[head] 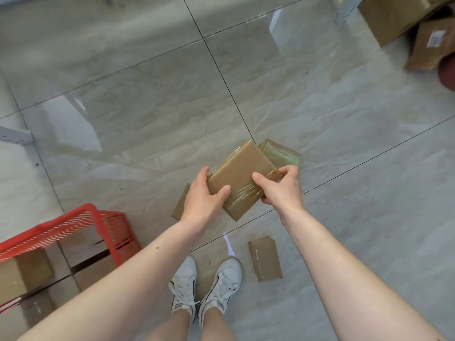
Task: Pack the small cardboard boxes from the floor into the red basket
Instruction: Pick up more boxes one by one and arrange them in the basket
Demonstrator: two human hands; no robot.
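Gripping state: left hand (202,197) clamps the near-left end of the held box (242,178), thumb on top, fingers curled over the far edge; right hand (283,187) pinches the right edge, thumb on top, fingers underneath.
Box location: raised above the tiled floor (147,107), between both hands, ahead of the shoes (205,289).
Orientation: broad face up; long axis runs from near-right to far-left, slightly tilted.
Wrapping: clear film, probably slippery.
Procedure: keep both thumbs pressed, swing left toward the red basket (73,225), lower flat beside boxes already inside.
Remaining: green-wrapped box (283,153) behind; floor box (265,259) near the right foot; another possibly under the left hand.
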